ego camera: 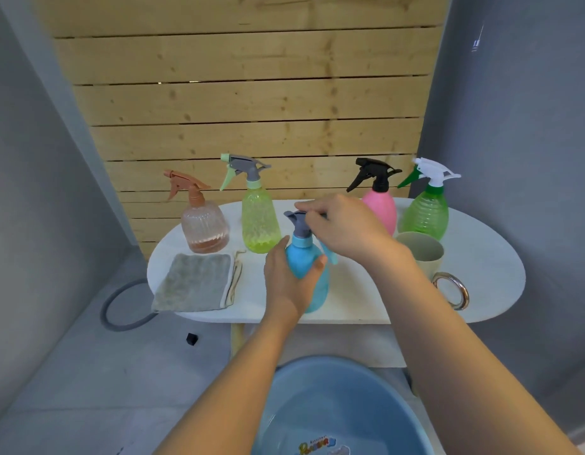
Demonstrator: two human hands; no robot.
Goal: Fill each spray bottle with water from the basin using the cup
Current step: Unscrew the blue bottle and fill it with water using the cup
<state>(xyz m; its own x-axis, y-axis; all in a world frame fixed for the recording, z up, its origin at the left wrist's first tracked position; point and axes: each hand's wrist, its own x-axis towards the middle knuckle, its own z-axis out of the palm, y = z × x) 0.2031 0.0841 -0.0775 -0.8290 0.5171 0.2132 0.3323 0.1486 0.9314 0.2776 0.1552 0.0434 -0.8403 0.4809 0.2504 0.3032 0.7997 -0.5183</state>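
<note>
The left hand [289,280] reaches up from below and wraps around the belly of the blue spray bottle [309,274], thumb on the near right side, fingers curled round the left, holding it upright on the white table [360,290] near the front edge. The right hand [343,224] comes in from the right, forearm crossing over the table's front right part, and its fingers close on the grey spray head [299,221] at the top of that bottle.

Four more bottles stand along the back of the table by the slatted wooden wall [251,103]: a clear brownish bottle [204,228] at the left, a yellow-green bottle [259,221] just beside it, a pink bottle [381,208] partly hidden behind the right hand, and a green bottle [425,213] at the far right. A beige cup [422,251] sits just in front of the green bottle, beside the right forearm, with a metal ring [452,290] near the table's right front rim. A folded grey cloth [195,282] lies at the left front, reaching the edge. Bare tabletop shows between the cloth and the blue bottle. The blue basin [333,405] sits below the table, between the two forearms.
</note>
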